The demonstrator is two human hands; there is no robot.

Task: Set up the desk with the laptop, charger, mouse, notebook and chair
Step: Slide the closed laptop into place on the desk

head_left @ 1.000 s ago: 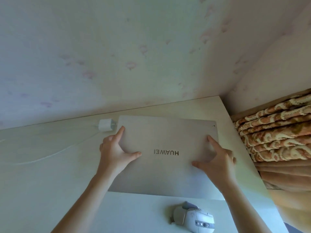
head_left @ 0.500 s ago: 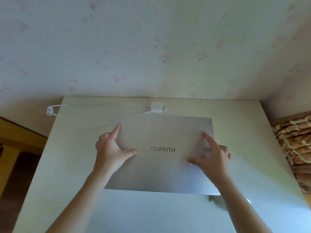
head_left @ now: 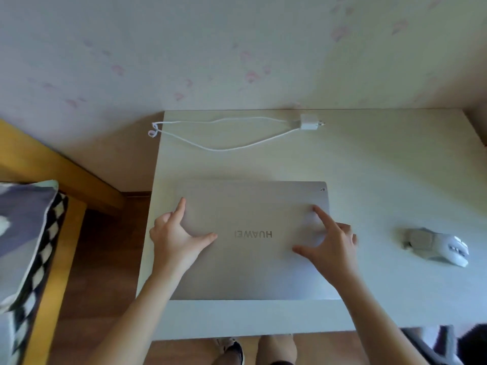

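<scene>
On the near left part of the desk lies the closed laptop, being positioned. The left hand and right hand rest on its lid, fingers spread, gripping nothing. Next, probably lift the lid. Charger far, mouse right.

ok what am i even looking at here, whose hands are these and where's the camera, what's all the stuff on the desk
There is no machine here. A person wears a camera on the head, looking forward and down, so you see their own arms. The left hand and right hand press spread fingers flat on a closed silver laptop; neither has a grip around anything. The laptop lies on a pale desk. Behind it lie a white charger and its looped cable. A white mouse sits to the right, apart from the laptop.
</scene>
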